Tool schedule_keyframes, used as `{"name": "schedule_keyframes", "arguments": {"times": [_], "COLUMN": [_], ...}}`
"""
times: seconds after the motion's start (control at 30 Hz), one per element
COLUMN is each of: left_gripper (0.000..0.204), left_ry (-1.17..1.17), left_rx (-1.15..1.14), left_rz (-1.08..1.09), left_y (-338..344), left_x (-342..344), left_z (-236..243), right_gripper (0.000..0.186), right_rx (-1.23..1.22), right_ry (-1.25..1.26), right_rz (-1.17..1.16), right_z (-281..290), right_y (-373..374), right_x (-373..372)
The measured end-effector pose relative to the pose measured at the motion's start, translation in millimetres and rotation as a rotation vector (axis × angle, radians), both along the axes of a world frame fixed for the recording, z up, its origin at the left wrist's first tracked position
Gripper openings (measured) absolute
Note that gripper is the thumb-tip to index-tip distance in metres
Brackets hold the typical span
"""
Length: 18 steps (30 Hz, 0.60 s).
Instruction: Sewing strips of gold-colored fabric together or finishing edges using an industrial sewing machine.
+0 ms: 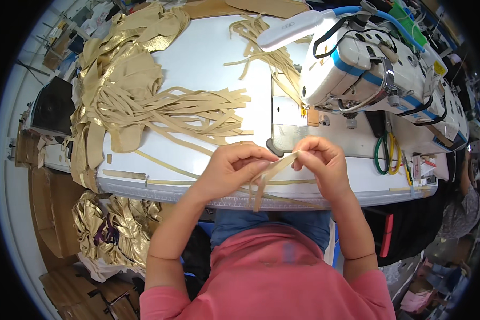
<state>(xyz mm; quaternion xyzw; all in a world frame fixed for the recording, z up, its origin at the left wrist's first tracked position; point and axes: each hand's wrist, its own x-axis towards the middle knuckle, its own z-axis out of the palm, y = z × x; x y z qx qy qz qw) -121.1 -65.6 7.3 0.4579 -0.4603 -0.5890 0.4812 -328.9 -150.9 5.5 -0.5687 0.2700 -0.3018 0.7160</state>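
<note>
Between my two hands, over the front edge of the white table (197,58), is a narrow beige fabric strip (276,169). My left hand (232,168) pinches it between thumb and fingers. The other end is gripped at the fingertips of my right hand (322,162). Part of the strip hangs down beside my left fingers. Just beyond that hand lies a fanned bundle of beige strips (197,109). A white sewing machine (352,69) stands past my right hand, and more beige strips (285,66) lie by its needle area.
Beige and gold fabric pieces (125,64) are heaped on the table's left side. Green-handled scissors (381,154) and yellow-handled scissors (394,154) lie at the right. Crumpled gold fabric (125,234) sits below the left edge. A ruler tape (218,202) runs along the front edge.
</note>
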Motion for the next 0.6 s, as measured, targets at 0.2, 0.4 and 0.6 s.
{"name": "schedule_keyframes", "arguments": {"times": [0.2, 0.4, 0.6], "left_gripper": [0.019, 0.02, 0.02], "left_ry": [-0.052, -0.003, -0.003], "left_rx": [0.095, 0.162, 0.159], "left_rz": [0.012, 0.014, -0.015], "left_y": [7.7, 5.8, 6.2], "left_x": [14.3, 11.1, 12.8], "left_z": [-13.4, -14.3, -9.7], "right_gripper": [0.006, 0.005, 0.006], "right_rx": [0.182, 0.204, 0.216], "right_ry": [-0.002, -0.006, -0.018], "right_rz": [-0.219, -0.229, -0.242], "right_z": [-10.6, -18.2, -18.8], "right_y": [-5.8, -7.3, -6.7], "right_x": [-11.6, -17.3, -20.0]}}
